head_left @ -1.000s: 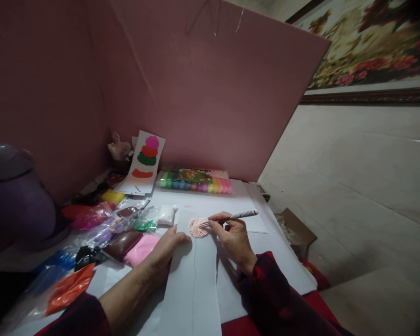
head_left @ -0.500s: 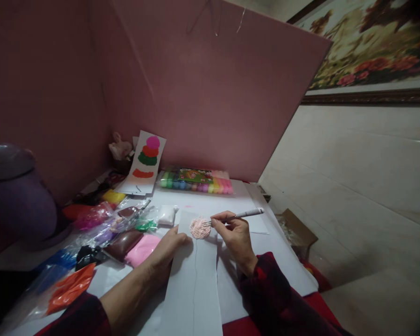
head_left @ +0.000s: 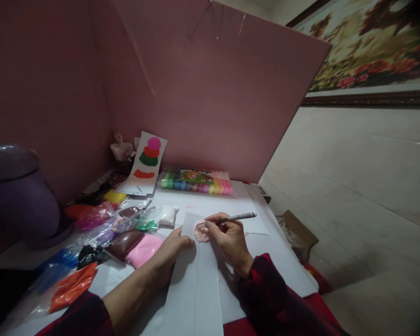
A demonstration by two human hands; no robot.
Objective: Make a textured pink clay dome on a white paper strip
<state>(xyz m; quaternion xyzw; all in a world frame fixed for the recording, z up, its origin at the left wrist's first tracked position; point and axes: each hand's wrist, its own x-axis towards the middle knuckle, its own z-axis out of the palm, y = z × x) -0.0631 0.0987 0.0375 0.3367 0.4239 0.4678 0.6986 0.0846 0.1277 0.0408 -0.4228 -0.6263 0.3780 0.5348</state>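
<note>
A long white card (head_left: 192, 289) lies in front of me, with a thin line drawn down it. Near its top sits a round pale pink clay piece (head_left: 199, 232) with a textured surface. My right hand (head_left: 229, 240) is closed around a small fork with a striped handle (head_left: 243, 215), and the tines touch the pink clay. At the card's left edge, my left hand (head_left: 173, 247) grips the card, thumb on top and the other fingers mostly hidden.
Bags of coloured clay, including pink (head_left: 145, 250) and orange (head_left: 73, 287), lie at the left. Behind are a clay multipack (head_left: 198, 182) and a painted card (head_left: 149, 161). A purple bin (head_left: 21, 205) stands far left, an open cardboard box (head_left: 297, 233) at right.
My right hand and the fork have shifted slightly left over the pink clay, covering its right part. The card's top has moved a little right.
</note>
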